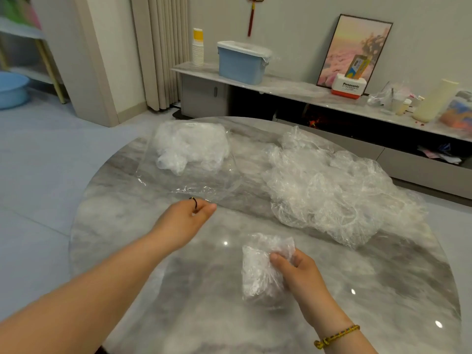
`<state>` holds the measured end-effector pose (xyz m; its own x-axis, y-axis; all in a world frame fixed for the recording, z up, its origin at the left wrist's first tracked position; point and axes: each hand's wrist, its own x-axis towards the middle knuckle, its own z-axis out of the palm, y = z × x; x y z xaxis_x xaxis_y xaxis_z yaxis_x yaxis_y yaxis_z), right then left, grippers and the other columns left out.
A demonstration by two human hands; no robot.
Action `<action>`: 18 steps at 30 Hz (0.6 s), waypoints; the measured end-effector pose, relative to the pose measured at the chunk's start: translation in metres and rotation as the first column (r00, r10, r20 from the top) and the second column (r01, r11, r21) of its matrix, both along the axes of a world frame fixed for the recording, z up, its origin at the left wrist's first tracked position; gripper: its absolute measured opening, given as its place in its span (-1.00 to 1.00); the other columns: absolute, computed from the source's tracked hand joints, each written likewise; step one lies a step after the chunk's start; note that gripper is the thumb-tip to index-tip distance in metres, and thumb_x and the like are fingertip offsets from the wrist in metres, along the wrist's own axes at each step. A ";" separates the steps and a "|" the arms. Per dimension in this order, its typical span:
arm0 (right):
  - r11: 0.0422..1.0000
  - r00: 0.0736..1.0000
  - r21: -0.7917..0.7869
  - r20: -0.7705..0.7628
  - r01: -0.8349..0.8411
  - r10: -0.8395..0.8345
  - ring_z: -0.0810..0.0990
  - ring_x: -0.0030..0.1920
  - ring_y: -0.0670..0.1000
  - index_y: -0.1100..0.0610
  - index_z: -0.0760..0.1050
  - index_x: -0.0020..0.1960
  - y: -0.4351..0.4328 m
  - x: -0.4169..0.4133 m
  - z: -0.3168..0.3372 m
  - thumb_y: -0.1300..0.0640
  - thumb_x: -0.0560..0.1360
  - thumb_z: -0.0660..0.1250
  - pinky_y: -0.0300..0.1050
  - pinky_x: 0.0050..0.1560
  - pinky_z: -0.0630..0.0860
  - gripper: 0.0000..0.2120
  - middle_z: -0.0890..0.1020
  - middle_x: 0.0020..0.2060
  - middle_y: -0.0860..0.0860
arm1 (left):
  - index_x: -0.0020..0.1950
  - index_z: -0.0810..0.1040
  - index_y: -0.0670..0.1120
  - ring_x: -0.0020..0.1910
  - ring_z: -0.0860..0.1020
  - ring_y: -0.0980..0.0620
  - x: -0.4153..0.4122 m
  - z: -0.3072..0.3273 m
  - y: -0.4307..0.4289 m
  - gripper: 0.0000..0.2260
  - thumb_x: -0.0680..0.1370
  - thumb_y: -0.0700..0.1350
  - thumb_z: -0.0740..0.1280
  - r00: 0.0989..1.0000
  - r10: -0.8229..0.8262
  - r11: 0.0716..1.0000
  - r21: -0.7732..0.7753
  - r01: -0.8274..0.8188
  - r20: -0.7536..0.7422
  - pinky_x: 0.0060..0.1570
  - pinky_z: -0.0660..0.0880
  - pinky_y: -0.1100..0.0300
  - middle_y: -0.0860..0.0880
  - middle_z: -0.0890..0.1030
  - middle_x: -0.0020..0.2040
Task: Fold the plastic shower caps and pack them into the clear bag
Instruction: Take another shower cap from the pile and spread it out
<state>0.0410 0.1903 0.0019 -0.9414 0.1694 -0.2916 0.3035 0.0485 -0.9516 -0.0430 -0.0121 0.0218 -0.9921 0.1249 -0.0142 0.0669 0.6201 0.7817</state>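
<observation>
While the right grip [296, 273] clutched a folded shower cap [256, 277], the left grip [187, 218] sat at the edge of the clear bag [189, 180], its hold unclear.

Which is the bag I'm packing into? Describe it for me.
On the round grey marble table, look far left. The flat clear plastic bag lies there, bunched white caps inside. Unlike the loose crumpled heap of caps on the right, it is smooth-sided.

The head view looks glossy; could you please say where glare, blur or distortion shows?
Head view: small bright glare spots on the glossy table; wide-angle bending curves the shelf and swells the near left forearm; the far left corner is soft; the edge of the bag by the left hand is hard to trace against marble.
</observation>
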 end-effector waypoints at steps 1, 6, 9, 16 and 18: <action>1.000 1.000 0.006 0.005 0.003 -0.003 0.56 -0.46 -0.20 0.17 0.57 -0.12 -0.002 -0.001 0.000 0.31 0.51 0.27 -0.39 -0.50 0.40 -0.88 0.62 -0.33 0.00 | 0.11 0.57 -0.07 0.15 0.48 0.05 -0.012 0.001 -0.012 -0.77 0.58 -0.02 0.21 0.995 0.090 0.995 -0.027 -0.091 -0.032 0.03 0.30 0.31 0.02 0.55 0.11; 0.999 0.999 0.035 0.020 0.024 -0.025 0.63 -0.29 -0.09 0.19 0.57 -0.08 -0.013 -0.008 -0.009 0.32 0.49 0.29 -0.38 -0.39 0.48 -0.89 0.67 -0.26 0.03 | 0.20 0.54 -0.15 0.40 0.23 -0.07 -0.048 -0.015 -0.068 -0.76 0.58 -0.12 0.22 0.894 0.444 0.894 -0.040 -0.447 -0.052 0.27 0.22 0.19 -0.10 0.27 0.43; 1.000 0.999 0.001 0.028 0.018 -0.018 0.60 -0.38 -0.11 0.20 0.57 -0.08 -0.026 -0.024 -0.009 0.30 0.51 0.26 -0.35 -0.45 0.45 -0.88 0.65 -0.29 0.04 | 0.27 0.50 -0.11 0.45 0.09 -0.09 -0.057 -0.025 -0.081 -0.72 0.59 -0.09 0.22 0.858 0.513 0.857 -0.056 -0.512 -0.007 0.36 0.14 0.11 -0.09 0.14 0.49; 0.977 0.999 -0.211 0.008 -0.039 0.041 0.63 -0.27 0.04 0.20 0.55 -0.11 -0.081 -0.090 0.007 0.32 0.53 0.22 -0.21 -0.34 0.57 -0.86 0.65 -0.24 0.09 | 0.30 0.46 -0.14 0.28 0.41 -0.06 -0.071 -0.031 -0.086 -0.70 0.56 -0.18 0.26 0.830 0.538 0.782 0.281 -0.556 0.145 0.09 0.29 0.26 -0.10 0.42 0.35; 0.952 0.997 -0.299 0.018 -0.067 0.076 0.60 -0.23 0.05 0.19 0.53 -0.09 -0.095 -0.105 0.012 0.32 0.53 0.20 -0.18 -0.30 0.57 -0.85 0.63 -0.21 0.10 | 0.28 0.48 -0.17 0.22 0.46 -0.07 -0.074 -0.038 -0.090 -0.71 0.55 -0.23 0.27 0.818 0.544 0.770 0.276 -0.575 0.187 0.05 0.31 0.26 -0.10 0.48 0.30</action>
